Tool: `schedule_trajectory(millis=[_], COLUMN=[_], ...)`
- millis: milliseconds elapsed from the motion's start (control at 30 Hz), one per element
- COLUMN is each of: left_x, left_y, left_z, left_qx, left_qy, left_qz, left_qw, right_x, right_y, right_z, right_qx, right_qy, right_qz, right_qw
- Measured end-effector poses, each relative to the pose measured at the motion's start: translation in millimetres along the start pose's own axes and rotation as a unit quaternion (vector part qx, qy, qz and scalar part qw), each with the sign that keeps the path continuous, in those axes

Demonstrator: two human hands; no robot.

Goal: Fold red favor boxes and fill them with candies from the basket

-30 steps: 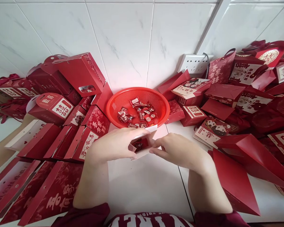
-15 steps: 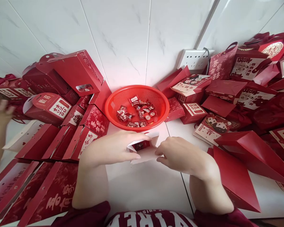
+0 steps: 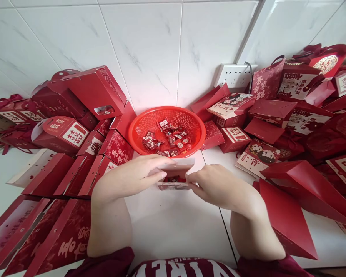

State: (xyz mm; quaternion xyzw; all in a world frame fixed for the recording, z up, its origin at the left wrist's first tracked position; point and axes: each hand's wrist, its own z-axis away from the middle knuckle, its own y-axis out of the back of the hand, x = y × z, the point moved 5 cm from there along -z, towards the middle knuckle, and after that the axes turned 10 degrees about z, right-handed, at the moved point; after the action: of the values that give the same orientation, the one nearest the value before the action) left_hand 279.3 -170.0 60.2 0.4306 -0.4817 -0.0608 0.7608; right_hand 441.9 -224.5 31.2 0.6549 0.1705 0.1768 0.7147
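Observation:
Between my hands stands a small paper gift box (image 3: 180, 166) with its top open and pale flaps raised. Red-wrapped candies (image 3: 173, 179) show inside it. My left hand (image 3: 141, 173) grips the box's left side, thumb in front and fingers behind. On the right side, my right hand (image 3: 210, 182) pinches the box edge with curled fingers. Just behind the box sits a red plastic basket (image 3: 135, 132) holding several wrapped candies (image 3: 173, 134). The lower part of the box front is printed.
Red gift boxes (image 3: 66, 134) stand in rows on the left. More boxes and folded red cartons (image 3: 288, 215) are piled on the right. A white power strip (image 3: 233, 75) leans at the tiled wall (image 3: 150, 50).
The box has tipped more upright, so its printed front and back flap now show. Another person's hand at the far left has gone out of view.

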Motion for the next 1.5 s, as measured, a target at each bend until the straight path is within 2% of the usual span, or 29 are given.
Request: schedule_trajectory(millis=[133,300,367,500,667,800,967,1100,1200,1400,1500], left_x=[-19.8,-30.1,-31.5,-35.4,-41.8,-43.0,-35.5,-26.5,-23.8,-27.3,-30.4], left_y=[9.4,4.0,3.9,4.8,5.4,5.2,2.8,-8.4,-17.7,-19.0,-17.1], left_z=[-2.7,-17.8,-24.0,-33.4,-40.2,-42.5,-44.0,-46.2,-46.0,-44.0,-43.7], left_qx=[0.083,0.028,0.035,0.058,0.079,0.092,0.098,0.044,-0.007,-0.032,-0.048], left_qy=[0.074,0.072,0.076,0.072,0.04,0.03,0.025,0.006,0.024,0.037,0.038], left_qz=[-0.016,0.042,0.048,-0.005,-0.051,-0.076,-0.073,-0.029,0.0,0.024,0.006], left_qw=[0.994,0.996,0.995,0.996,0.995,0.992,0.992,0.999,1.0,0.998,0.998], right_x=[18.2,45.4,47.6,46.2,53.5,56.6,54.6,48.2,44.7,36.9,38.2], right_y=[5.9,-6.0,-11.0,-13.0,-3.9,-5.9,-4.5,-8.2,-9.4,-1.5,-1.4], right_z=[-7.1,-25.0,-29.5,-30.8,-25.6,-26.5,-24.9,-25.4,-24.8,-17.9,-19.1], right_qx=[0.061,0.102,0.103,0.105,0.187,0.156,0.146,0.103,0.072,0.029,0.038], right_qy=[-0.03,-0.12,-0.113,-0.102,-0.148,-0.117,-0.073,-0.045,-0.041,0.024,0.011], right_qz=[-0.077,-0.083,-0.09,-0.126,-0.145,-0.145,-0.139,-0.174,-0.195,-0.251,-0.234], right_qw=[0.995,0.984,0.984,0.981,0.96,0.97,0.977,0.978,0.977,0.967,0.972])
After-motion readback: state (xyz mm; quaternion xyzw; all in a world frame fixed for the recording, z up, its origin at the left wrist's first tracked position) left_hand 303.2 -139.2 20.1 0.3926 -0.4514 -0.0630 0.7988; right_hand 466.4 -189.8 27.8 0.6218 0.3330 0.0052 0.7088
